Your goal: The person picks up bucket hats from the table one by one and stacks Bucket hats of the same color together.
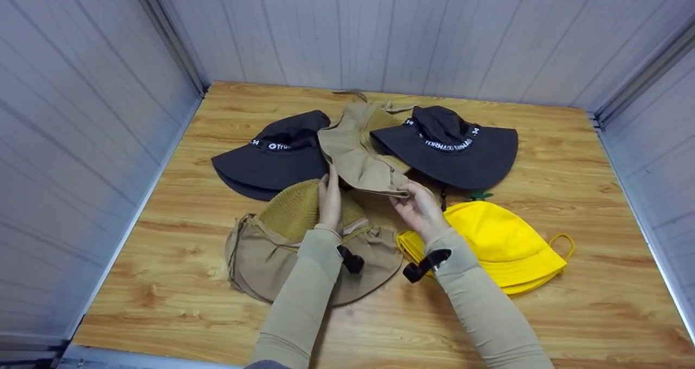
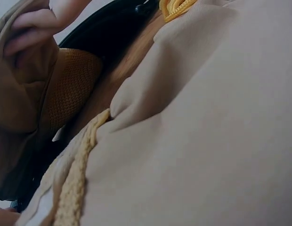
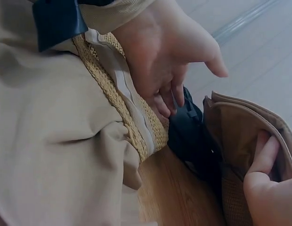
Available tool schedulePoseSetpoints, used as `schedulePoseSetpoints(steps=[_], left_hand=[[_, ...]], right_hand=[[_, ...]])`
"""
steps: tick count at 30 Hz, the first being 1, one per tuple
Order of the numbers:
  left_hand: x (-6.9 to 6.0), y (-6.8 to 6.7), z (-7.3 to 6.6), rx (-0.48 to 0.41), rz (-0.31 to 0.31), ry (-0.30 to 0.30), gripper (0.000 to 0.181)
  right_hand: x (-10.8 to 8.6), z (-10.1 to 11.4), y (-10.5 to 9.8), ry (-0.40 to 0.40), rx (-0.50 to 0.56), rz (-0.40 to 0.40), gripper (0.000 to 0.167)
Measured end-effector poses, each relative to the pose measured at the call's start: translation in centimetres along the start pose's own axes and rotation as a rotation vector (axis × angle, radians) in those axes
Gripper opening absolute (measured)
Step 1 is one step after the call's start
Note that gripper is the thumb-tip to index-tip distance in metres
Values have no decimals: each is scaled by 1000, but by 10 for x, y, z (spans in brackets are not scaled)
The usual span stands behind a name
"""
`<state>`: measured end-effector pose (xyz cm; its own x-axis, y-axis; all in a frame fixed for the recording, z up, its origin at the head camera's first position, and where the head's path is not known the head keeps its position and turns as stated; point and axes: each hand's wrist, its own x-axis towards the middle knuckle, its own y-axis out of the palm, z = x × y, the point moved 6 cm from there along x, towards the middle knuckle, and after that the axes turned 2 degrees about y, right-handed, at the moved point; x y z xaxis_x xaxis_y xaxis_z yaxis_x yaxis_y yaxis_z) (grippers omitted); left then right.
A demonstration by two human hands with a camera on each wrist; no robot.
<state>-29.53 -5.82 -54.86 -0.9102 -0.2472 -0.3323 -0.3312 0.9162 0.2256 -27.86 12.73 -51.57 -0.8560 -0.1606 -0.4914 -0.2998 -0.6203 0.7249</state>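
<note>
A beige sun hat (image 1: 355,152) with a woven tan crown lies tilted between two black hats. My right hand (image 1: 421,209) grips its near brim edge; in the right wrist view, fingers of that hand (image 3: 268,174) reach inside the brim fold. My left hand (image 1: 329,201) is held with fingers extended and thumb spread, as the right wrist view shows for that hand (image 3: 160,52). It is above a second beige hat (image 1: 290,211), near the first hat's left edge; whether it touches either is unclear. Only a sliver of it shows in the left wrist view.
One black hat (image 1: 277,157) lies at the left, another black hat (image 1: 450,149) with white lettering at the right. Stacked yellow hats (image 1: 494,233) with a green sprout-like piece (image 1: 480,196) are at front right. Pale panel walls (image 1: 380,32) enclose the wooden table (image 1: 179,233).
</note>
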Motion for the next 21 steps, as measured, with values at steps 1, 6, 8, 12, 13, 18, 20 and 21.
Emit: schedulePoseSetpoints(steps=[1,6,8,12,13,18,20,21], left_hand=[[0,1,0,-4,4,8,78],[-1,4,-1,-31,34,31,78],[-2,6,-3,-51,54,53,73],[-2,10,-5,-196,141,61,57],[-3,11,-4,-247,168,44,53],[-6,19,2,-418,273,-140,40],[-8,22,4,-457,298,-208,33],[-9,22,5,-469,309,-232,30]], right_hand=[[-2,0,0,-2,7,2,31],[-8,1,-1,-33,25,16,25],[-10,0,-1,-41,18,26,24],[-12,-4,-5,-31,-1,35,25],[-12,-5,-6,-23,-7,40,25],[-16,-8,-9,9,-83,80,29],[-16,-8,-10,14,-125,99,31],[-17,-8,-10,12,-139,99,31]])
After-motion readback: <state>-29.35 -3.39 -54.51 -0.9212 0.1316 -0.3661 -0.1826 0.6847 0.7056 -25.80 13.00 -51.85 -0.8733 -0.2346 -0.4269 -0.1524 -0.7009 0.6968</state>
